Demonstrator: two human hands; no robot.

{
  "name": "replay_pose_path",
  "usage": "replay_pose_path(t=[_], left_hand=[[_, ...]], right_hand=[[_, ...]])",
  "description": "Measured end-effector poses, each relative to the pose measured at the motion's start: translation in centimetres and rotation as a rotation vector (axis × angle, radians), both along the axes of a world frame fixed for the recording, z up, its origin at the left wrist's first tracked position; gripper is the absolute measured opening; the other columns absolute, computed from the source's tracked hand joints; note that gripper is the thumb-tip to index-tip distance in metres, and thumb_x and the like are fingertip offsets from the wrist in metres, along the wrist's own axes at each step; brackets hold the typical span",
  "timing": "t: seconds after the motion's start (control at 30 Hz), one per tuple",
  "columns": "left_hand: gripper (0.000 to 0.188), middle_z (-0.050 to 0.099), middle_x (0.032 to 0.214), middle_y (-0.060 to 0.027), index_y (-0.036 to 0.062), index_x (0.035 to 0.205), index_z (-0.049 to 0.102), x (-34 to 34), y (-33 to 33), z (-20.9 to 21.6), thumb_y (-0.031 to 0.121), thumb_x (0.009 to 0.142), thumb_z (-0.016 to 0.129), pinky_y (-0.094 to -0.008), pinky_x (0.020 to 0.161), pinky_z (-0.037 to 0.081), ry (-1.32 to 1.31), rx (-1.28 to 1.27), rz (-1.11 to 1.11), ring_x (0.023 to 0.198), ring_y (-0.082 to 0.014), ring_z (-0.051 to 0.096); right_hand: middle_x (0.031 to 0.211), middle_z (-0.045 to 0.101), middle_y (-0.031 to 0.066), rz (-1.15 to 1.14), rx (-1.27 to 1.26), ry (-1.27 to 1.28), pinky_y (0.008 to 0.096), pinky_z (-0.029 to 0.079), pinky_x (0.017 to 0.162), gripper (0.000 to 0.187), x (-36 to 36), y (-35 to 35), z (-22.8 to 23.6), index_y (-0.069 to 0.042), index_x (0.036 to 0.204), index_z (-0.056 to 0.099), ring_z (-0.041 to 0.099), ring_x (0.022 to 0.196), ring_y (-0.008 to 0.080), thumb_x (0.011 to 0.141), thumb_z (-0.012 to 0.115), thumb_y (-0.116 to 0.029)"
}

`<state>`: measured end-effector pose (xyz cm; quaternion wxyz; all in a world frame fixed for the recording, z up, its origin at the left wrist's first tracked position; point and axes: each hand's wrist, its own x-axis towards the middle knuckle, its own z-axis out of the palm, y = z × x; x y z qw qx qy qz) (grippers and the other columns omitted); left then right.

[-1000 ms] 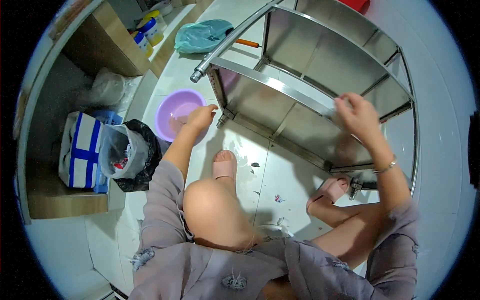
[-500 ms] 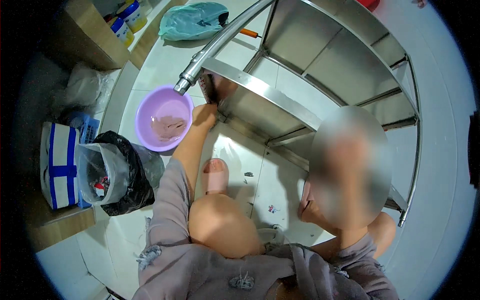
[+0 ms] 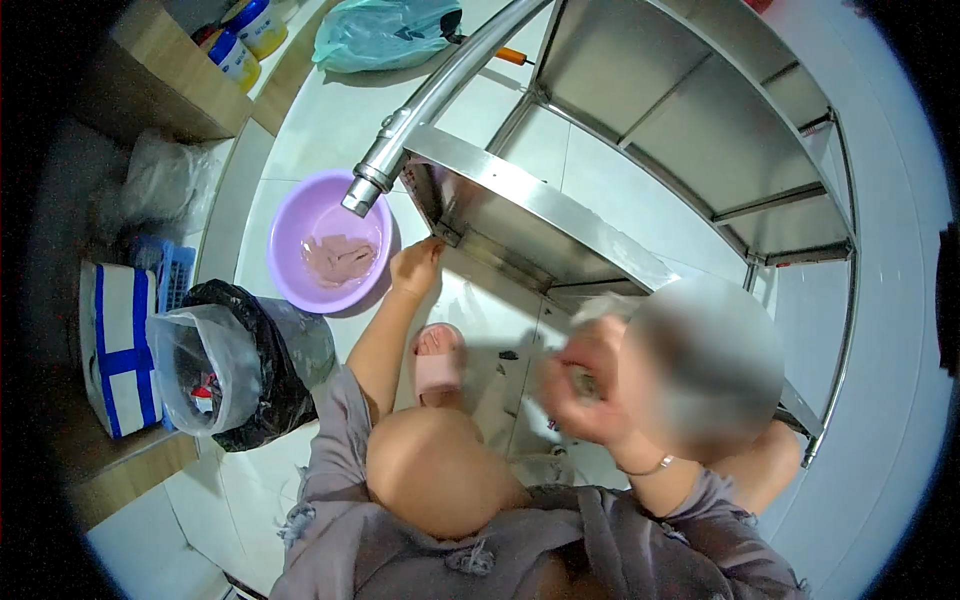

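A stainless steel shelf rack (image 3: 540, 205) lies tilted in front of me, with a round tube leg (image 3: 400, 130) jutting toward the left. At the rack's near left corner, my left hand (image 3: 413, 268) has its fingers closed on the metal edge. My right hand (image 3: 590, 395) is raised over the floor to the right of centre, fingers curled into a ring. Something pale (image 3: 605, 308) shows just above it, and whether that is in the hand is unclear. Motion and a blurred oval patch obscure part of this hand.
Left of the rack stands a purple basin (image 3: 283, 265) with brownish-pink cloth (image 3: 340, 260) in water. Nearer are a lined trash bin (image 3: 205, 370) and a blue-and-white bag (image 3: 125, 350). A green plastic bag (image 3: 385, 35) lies at the back. Dark scraps (image 3: 508, 355) dot the floor tiles.
My right hand has come leftward out of the blurred patch, fingers now curled. The left hand has slid slightly down at the rack's corner. The whole scene sits a little lower in view.
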<state>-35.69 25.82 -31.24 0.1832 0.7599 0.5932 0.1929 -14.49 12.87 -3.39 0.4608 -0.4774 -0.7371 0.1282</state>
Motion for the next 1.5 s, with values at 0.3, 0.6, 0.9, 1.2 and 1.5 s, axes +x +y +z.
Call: replay_pose_path(t=[0.3,0.6,0.9,1.2,1.5], left_hand=[[0.063,0.061,0.087,-0.0171,0.0032,0.084,0.064,3.2,2.3,2.6,0.059,0.076,0.038,-0.0374,0.073,0.045,0.011,-0.722,0.522,0.085,-0.0306,0.059],[0.051,0.061,0.089,-0.0174,0.0032,0.084,0.064,4.6,2.4,3.5,0.048,0.078,0.04,-0.0379,0.077,0.045,0.021,-0.514,0.685,0.086,-0.0312,0.058],[0.048,0.062,0.084,-0.0135,0.005,0.072,0.064,4.8,3.0,1.9,0.049,0.077,0.044,-0.0398,0.072,0.045,0.046,-0.469,0.756,0.079,-0.0301,0.059],[0.048,0.061,0.085,-0.018,0.0026,0.079,0.064,5.6,2.0,4.8,0.044,0.079,0.04,-0.0414,0.072,0.045,-0.038,-0.406,0.707,0.082,-0.0333,0.058],[0.031,0.061,0.08,-0.0145,0.0073,0.084,0.06,3.7,0.3,4.3,0.033,0.078,0.044,-0.0428,0.058,0.047,0.18,-0.14,0.428,0.065,-0.0339,0.059]], right_hand=[[0.061,0.052,0.0129,-0.074,-0.379,-0.038,0.0331,0.041,0.05,0.01,-2.4,0.5,-6.2,-0.002,0.066,0.054,0.052,0.056,0.0293,0.065,0.063,-0.006],[0.069,0.058,0.0109,-0.016,-0.546,-0.15,0.0345,0.046,0.055,0.01,-1.3,-0.7,-7.3,-0.004,0.07,0.057,0.057,0.063,0.0275,0.067,0.062,-0.013],[0.071,0.059,0.0095,0.007,-0.545,-0.185,0.0351,0.048,0.058,0.01,-1.1,-1.4,-8.1,-0.005,0.071,0.058,0.058,0.065,0.0266,0.066,0.062,-0.012],[0.069,0.057,0.0119,0.049,-0.54,-0.177,0.037,0.047,0.056,0.011,-0.4,-1.1,-8.4,-0.004,0.068,0.056,0.056,0.063,0.0287,0.068,0.062,-0.014],[0.068,0.056,0.012,0.049,-0.561,-0.121,0.0392,0.046,0.057,0.016,0.7,-1.2,-9.5,-0.004,0.073,0.055,0.056,0.063,0.0299,0.071,0.059,-0.02]])
